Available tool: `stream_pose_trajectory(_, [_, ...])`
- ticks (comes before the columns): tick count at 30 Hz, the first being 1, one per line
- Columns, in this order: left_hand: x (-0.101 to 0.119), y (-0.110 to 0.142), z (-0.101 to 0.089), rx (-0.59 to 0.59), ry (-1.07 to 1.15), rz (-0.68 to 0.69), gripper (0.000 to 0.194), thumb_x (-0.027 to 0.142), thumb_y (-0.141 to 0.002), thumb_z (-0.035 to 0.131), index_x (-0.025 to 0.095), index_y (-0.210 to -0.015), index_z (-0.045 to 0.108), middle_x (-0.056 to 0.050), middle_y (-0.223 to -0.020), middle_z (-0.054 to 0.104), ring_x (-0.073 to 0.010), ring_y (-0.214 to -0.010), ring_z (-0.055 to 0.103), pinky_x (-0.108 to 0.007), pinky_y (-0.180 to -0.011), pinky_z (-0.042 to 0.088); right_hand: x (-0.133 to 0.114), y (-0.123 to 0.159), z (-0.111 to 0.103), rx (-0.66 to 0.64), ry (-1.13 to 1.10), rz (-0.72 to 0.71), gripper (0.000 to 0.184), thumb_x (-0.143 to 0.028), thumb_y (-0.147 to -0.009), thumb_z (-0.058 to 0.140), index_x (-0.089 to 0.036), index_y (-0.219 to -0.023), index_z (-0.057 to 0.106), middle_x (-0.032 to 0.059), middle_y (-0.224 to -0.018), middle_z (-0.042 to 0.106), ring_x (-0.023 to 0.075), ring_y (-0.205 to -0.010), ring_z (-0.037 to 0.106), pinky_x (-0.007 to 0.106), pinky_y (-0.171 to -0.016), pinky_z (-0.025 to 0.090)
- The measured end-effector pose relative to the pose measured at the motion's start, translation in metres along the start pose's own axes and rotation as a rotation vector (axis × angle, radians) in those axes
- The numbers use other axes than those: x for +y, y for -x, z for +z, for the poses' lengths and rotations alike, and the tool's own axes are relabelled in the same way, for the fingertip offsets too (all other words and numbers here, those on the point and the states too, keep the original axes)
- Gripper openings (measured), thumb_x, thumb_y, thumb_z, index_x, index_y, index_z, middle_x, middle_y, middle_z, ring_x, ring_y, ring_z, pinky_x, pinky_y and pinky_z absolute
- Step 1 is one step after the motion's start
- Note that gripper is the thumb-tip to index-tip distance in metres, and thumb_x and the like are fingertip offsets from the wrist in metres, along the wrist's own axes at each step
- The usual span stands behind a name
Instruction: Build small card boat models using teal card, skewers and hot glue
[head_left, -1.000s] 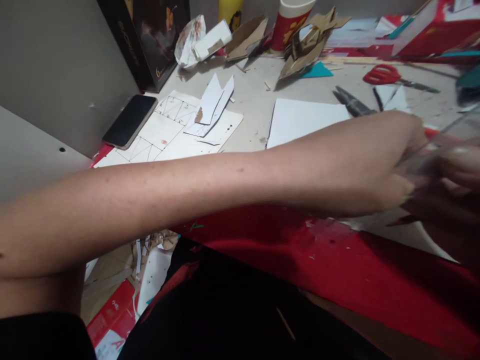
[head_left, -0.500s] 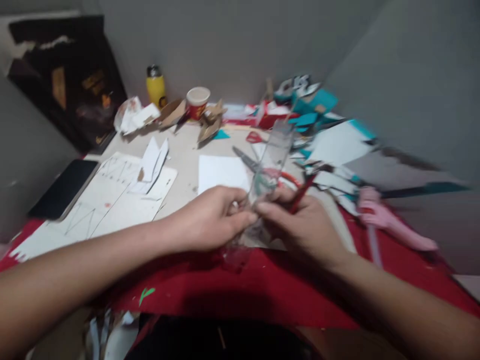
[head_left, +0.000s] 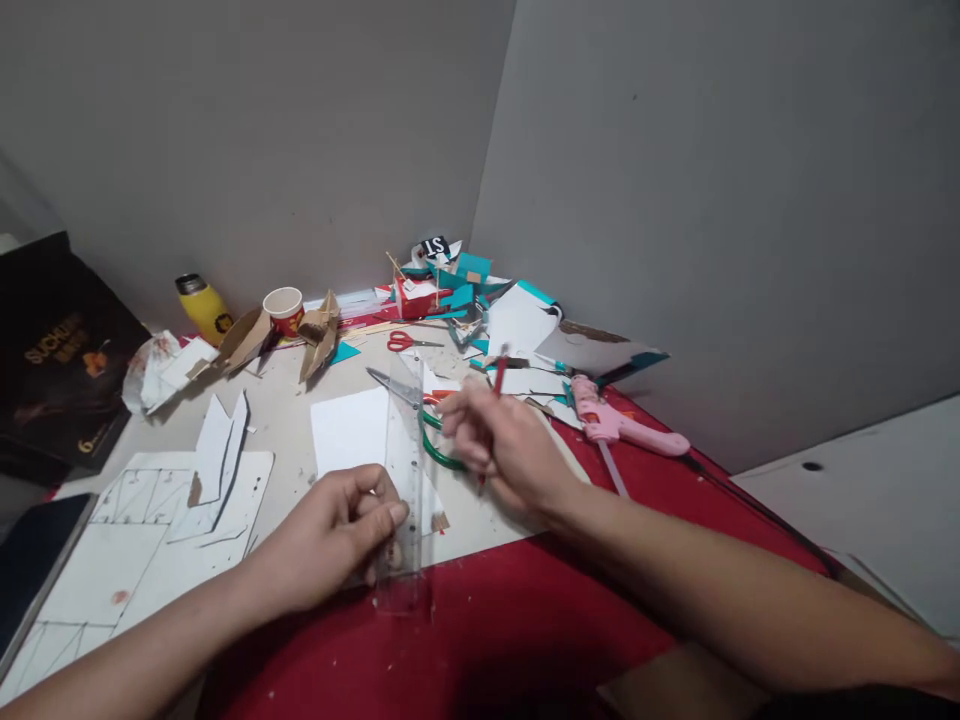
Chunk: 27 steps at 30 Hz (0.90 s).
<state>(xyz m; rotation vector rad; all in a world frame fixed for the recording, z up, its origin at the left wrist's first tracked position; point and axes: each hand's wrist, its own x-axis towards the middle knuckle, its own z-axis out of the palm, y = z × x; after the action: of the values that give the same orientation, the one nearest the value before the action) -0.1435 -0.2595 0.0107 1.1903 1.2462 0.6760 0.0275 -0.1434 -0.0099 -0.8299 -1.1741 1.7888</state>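
A clear plastic ruler (head_left: 405, 455) stands nearly upright in the grip of my left hand (head_left: 341, 535), thumb and fingers closed on its left edge. To the right, my right hand (head_left: 514, 445) has its fingers curled around a thin red pencil (head_left: 500, 376), whose end sticks up above the knuckles. Behind the ruler and beside my right hand lie large scissors (head_left: 442, 458) with green and orange handles, partly hidden. A blank white sheet (head_left: 346, 425) rests on the table behind my left hand.
Left are a drawn-on sheet (head_left: 139, 560) with folded white pieces (head_left: 214, 460) and a dark phone (head_left: 37, 570). Along the back stand a yellow bottle (head_left: 202, 305), paper cup (head_left: 283, 312), small red-handled scissors (head_left: 401, 342) and card scraps (head_left: 517, 325). A pink glue gun (head_left: 630, 430) lies right.
The view has swung right. My hands, earlier together at the ruler, have moved apart; the ruler stays in my left hand and the red pencil in my right.
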Motion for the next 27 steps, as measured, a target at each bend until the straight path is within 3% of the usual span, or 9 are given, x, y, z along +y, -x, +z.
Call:
stream_pose_trajectory(2, [0.002, -0.006, -0.001, -0.02, 0.012, 0.01, 0.028, 0.042, -0.088, 0.054, 0.019, -0.076, 0.045, 0.003, -0.059, 0.057, -0.0079, -0.044, 0.044, -0.021, -0.047, 0.034, 0.01, 0.011, 0.008, -0.177, 0.12, 0.106, 0.035, -0.049, -0.07, 0.074, -0.016, -0.071, 0.062, -0.0024, -0.056, 0.055, 0.0066, -0.041, 0.041, 0.019, -0.036, 0.03])
stream_pose_trajectory(5, [0.008, -0.009, 0.002, -0.059, 0.03, 0.009, 0.025, 0.039, -0.088, 0.055, 0.019, -0.075, 0.045, 0.004, -0.057, 0.055, -0.0071, -0.042, 0.04, -0.02, -0.043, 0.03, 0.015, 0.019, 0.013, -0.212, 0.178, 0.096, 0.029, -0.039, -0.064, 0.081, -0.016, -0.069, 0.064, -0.0013, -0.058, 0.058, 0.0094, -0.05, 0.049, 0.021, -0.045, 0.039])
stream_pose_trajectory(10, [0.015, -0.004, 0.005, -0.05, 0.005, 0.035, 0.022, 0.035, -0.085, 0.058, 0.019, -0.075, 0.047, 0.002, -0.058, 0.056, -0.0082, -0.045, 0.044, -0.02, -0.044, 0.032, 0.002, 0.011, 0.006, -0.075, 0.038, 0.092, 0.031, -0.042, -0.065, 0.08, -0.015, -0.06, 0.064, -0.002, -0.05, 0.051, 0.0024, -0.037, 0.027, 0.018, -0.035, 0.014])
stream_pose_trajectory(13, [0.013, 0.003, 0.01, -0.062, 0.034, 0.012, 0.024, 0.037, -0.084, 0.058, 0.018, -0.074, 0.047, 0.001, -0.058, 0.055, -0.0097, -0.048, 0.048, -0.02, -0.046, 0.037, -0.007, 0.002, 0.002, 0.058, -0.043, 0.007, 0.031, -0.041, -0.062, 0.083, -0.016, -0.059, 0.064, 0.0016, -0.06, 0.057, 0.0012, -0.038, 0.028, 0.018, -0.034, 0.016])
stream_pose_trajectory(16, [0.009, 0.006, 0.014, -0.038, 0.068, -0.009, 0.025, 0.04, -0.083, 0.058, 0.018, -0.075, 0.048, 0.001, -0.058, 0.055, -0.0093, -0.047, 0.048, -0.019, -0.044, 0.037, -0.01, -0.001, 0.002, 0.132, -0.091, -0.036, 0.033, -0.047, -0.064, 0.08, -0.016, -0.062, 0.067, 0.0007, -0.058, 0.054, 0.0022, -0.039, 0.03, 0.018, -0.034, 0.019])
stream_pose_trajectory(19, [0.007, 0.004, 0.015, 0.056, 0.062, 0.019, 0.024, 0.041, -0.085, 0.055, 0.018, -0.08, 0.049, 0.002, -0.058, 0.054, -0.0091, -0.046, 0.047, -0.02, -0.044, 0.038, -0.003, 0.006, 0.005, -0.014, -0.019, 0.063, 0.039, -0.054, -0.069, 0.074, -0.016, -0.073, 0.068, -0.0031, -0.05, 0.046, 0.0036, -0.039, 0.028, 0.017, -0.034, 0.016])
stream_pose_trajectory(23, [0.011, 0.0, 0.007, 0.085, -0.024, 0.068, 0.023, 0.041, -0.088, 0.051, 0.019, -0.081, 0.048, 0.004, -0.058, 0.053, -0.0086, -0.046, 0.045, -0.02, -0.046, 0.037, 0.007, 0.016, 0.008, -0.297, 0.164, 0.198, 0.031, -0.045, -0.075, 0.073, -0.015, -0.076, 0.063, -0.0083, -0.043, 0.036, 0.0036, -0.037, 0.027, 0.017, -0.036, 0.017])
stream_pose_trajectory(25, [0.012, -0.001, -0.004, 0.102, -0.123, 0.098, 0.025, 0.041, -0.091, 0.047, 0.019, -0.082, 0.05, 0.002, -0.062, 0.055, -0.0107, -0.052, 0.051, -0.023, -0.052, 0.042, 0.006, 0.013, 0.006, -0.251, 0.133, 0.131, 0.028, -0.042, -0.077, 0.072, -0.015, -0.077, 0.061, -0.0069, -0.048, 0.044, 0.0027, -0.038, 0.027, 0.017, -0.038, 0.017])
stream_pose_trajectory(27, [0.01, -0.003, -0.02, 0.255, -0.354, 0.195, 0.026, 0.041, -0.092, 0.044, 0.018, -0.086, 0.056, -0.003, -0.077, 0.063, -0.0154, -0.07, 0.06, -0.029, -0.067, 0.048, 0.0, 0.007, 0.003, -0.137, 0.039, 0.036, 0.027, -0.04, -0.077, 0.071, -0.016, -0.079, 0.058, -0.004, -0.059, 0.055, 0.0017, -0.039, 0.028, 0.017, -0.038, 0.016])
